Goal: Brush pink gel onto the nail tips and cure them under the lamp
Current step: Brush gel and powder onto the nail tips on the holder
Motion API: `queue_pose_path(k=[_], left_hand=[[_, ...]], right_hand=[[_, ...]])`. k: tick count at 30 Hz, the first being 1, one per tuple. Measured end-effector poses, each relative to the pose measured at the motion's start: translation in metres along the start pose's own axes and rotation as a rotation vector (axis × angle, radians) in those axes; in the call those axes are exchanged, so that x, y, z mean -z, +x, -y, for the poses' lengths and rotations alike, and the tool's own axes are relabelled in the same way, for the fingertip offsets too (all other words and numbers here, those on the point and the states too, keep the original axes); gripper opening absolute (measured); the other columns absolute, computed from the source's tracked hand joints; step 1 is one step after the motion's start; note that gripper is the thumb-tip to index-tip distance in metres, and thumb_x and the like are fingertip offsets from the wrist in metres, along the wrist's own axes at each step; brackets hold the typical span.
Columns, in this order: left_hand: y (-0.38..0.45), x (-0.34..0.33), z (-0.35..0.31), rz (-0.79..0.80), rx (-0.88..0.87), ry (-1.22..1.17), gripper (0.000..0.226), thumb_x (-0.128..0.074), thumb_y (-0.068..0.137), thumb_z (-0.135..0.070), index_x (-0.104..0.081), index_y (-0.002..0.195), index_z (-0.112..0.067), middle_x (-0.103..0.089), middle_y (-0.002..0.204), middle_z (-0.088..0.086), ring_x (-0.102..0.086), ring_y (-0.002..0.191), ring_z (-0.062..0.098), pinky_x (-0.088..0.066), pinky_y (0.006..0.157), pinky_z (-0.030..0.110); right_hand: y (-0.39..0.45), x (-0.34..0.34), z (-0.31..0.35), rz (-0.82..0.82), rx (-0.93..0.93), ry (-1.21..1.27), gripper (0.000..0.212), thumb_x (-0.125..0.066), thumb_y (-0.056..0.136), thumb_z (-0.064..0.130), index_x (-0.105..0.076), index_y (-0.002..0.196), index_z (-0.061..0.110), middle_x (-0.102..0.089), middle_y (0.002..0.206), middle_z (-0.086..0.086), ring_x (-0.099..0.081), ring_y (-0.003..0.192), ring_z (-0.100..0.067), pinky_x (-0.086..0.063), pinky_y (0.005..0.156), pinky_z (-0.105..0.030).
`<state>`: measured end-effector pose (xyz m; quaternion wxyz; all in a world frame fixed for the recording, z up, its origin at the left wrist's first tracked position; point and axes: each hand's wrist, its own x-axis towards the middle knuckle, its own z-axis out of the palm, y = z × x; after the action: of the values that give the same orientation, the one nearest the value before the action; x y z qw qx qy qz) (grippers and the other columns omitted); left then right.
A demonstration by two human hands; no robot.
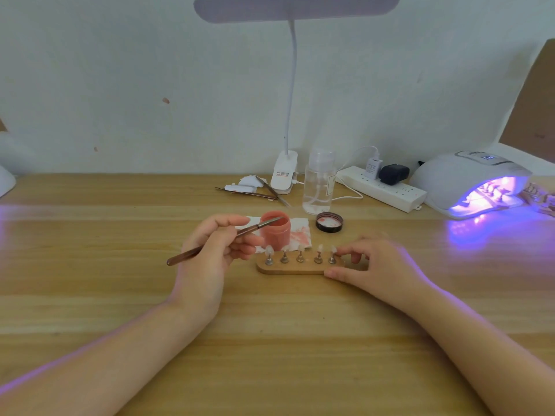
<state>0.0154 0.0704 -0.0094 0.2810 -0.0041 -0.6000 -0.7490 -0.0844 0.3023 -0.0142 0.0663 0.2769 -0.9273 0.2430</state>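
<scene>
My left hand grips a thin brown brush, whose tip reaches into the open pink gel jar. In front of the jar lies a wooden holder with several pale nail tips on small metal stands. My right hand holds the holder's right end, thumb at its front edge and fingertips by the rightmost nail tip. The white curing lamp stands at the far right, lit purple, with another set of tips visible inside it.
The jar's black lid lies just right of the jar, on the table beside a stained tissue. Behind are a clear pump bottle, a clip-on desk lamp, tweezers, and a power strip with plugs.
</scene>
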Motion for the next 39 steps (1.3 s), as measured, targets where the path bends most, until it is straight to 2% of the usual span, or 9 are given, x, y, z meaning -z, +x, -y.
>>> queue_pose_path(k=[3, 7, 14, 23, 27, 29, 32, 35, 39], left_hand=[[-0.002, -0.001, -0.002, 0.004, 0.006, -0.016, 0.042, -0.035, 0.095, 0.006, -0.071, 0.079, -0.009, -0.070, 0.072, 0.017, -0.065, 0.064, 0.021, -0.052, 0.058, 0.024], [-0.003, -0.004, -0.004, -0.005, 0.019, -0.043, 0.018, -0.049, 0.090, -0.004, -0.067, 0.086, -0.002, -0.071, 0.073, 0.016, -0.066, 0.064, 0.021, -0.052, 0.058, 0.024], [-0.002, -0.010, -0.008, -0.074, -0.040, 0.181, 0.019, -0.059, 0.086, 0.006, -0.068, 0.085, -0.010, -0.074, 0.073, 0.004, -0.067, 0.065, 0.008, -0.052, 0.062, 0.016], [0.039, -0.024, -0.047, -0.098, -0.149, 0.579, 0.016, -0.068, 0.082, -0.012, -0.069, 0.073, -0.025, -0.065, 0.059, -0.020, -0.057, 0.059, -0.009, -0.039, 0.054, 0.002], [0.068, -0.028, -0.058, -0.004, -0.023, 0.852, 0.015, -0.062, 0.082, -0.020, -0.067, 0.069, -0.022, -0.064, 0.059, -0.011, -0.054, 0.056, -0.001, -0.041, 0.052, 0.010], [0.076, -0.031, -0.055, 0.020, 0.010, 0.914, 0.018, -0.057, 0.085, -0.021, -0.067, 0.074, -0.012, -0.068, 0.069, 0.005, -0.054, 0.061, 0.011, -0.043, 0.055, 0.019], [0.077, -0.036, -0.042, 0.026, 0.021, 1.000, 0.026, -0.053, 0.087, -0.022, -0.065, 0.084, 0.001, -0.068, 0.086, 0.020, -0.048, 0.059, 0.013, -0.036, 0.045, 0.015], [0.075, -0.038, -0.030, 0.064, 0.042, 1.044, 0.027, -0.051, 0.087, -0.021, -0.060, 0.078, 0.003, -0.061, 0.070, 0.018, -0.042, 0.049, 0.008, -0.033, 0.044, 0.019], [0.077, -0.036, -0.026, 0.093, 0.067, 1.051, 0.023, -0.051, 0.085, -0.017, -0.049, 0.062, -0.013, -0.039, 0.048, -0.006, -0.032, 0.034, 0.005, -0.023, 0.034, 0.013]], right_hand=[[0.004, -0.001, 0.002, 0.007, 0.036, -0.134, 0.085, -0.030, 0.050, 0.087, -0.065, 0.111, 0.041, -0.050, 0.079, 0.018, -0.037, 0.085, -0.009, -0.035, 0.071, -0.027], [0.003, 0.001, 0.004, -0.001, 0.028, -0.084, 0.086, -0.029, 0.051, 0.087, -0.067, 0.111, 0.037, -0.053, 0.085, 0.017, -0.038, 0.090, -0.010, -0.036, 0.077, -0.029], [-0.003, -0.003, 0.015, -0.104, 0.014, -0.018, 0.030, -0.062, 0.079, 0.054, -0.072, 0.100, 0.035, -0.058, 0.082, 0.014, -0.042, 0.089, -0.013, -0.032, 0.072, -0.029], [-0.006, -0.006, 0.022, -0.222, 0.139, -0.122, 0.011, -0.068, 0.083, 0.033, -0.075, 0.081, 0.026, -0.061, 0.071, 0.005, -0.046, 0.078, -0.019, -0.034, 0.069, -0.031], [-0.007, -0.007, 0.022, -0.302, 0.173, -0.113, 0.006, -0.071, 0.080, 0.022, -0.072, 0.078, 0.017, -0.062, 0.072, 0.004, -0.051, 0.075, -0.022, -0.036, 0.066, -0.031], [-0.007, -0.008, 0.022, -0.331, 0.179, -0.098, 0.004, -0.071, 0.079, 0.019, -0.070, 0.078, 0.015, -0.062, 0.072, 0.005, -0.053, 0.074, -0.023, -0.042, 0.066, -0.035], [-0.008, -0.009, 0.022, -0.380, 0.158, -0.082, 0.002, -0.071, 0.077, 0.016, -0.070, 0.079, 0.016, -0.065, 0.069, 0.006, -0.053, 0.070, -0.024, -0.044, 0.067, -0.036], [-0.007, -0.011, 0.021, -0.409, 0.142, -0.066, 0.003, -0.071, 0.077, 0.015, -0.071, 0.080, 0.017, -0.067, 0.068, 0.007, -0.053, 0.071, -0.024, -0.042, 0.069, -0.036], [-0.007, -0.013, 0.021, -0.413, 0.131, -0.025, 0.005, -0.071, 0.078, 0.014, -0.071, 0.081, 0.018, -0.068, 0.070, 0.008, -0.053, 0.073, -0.022, -0.042, 0.071, -0.036]])
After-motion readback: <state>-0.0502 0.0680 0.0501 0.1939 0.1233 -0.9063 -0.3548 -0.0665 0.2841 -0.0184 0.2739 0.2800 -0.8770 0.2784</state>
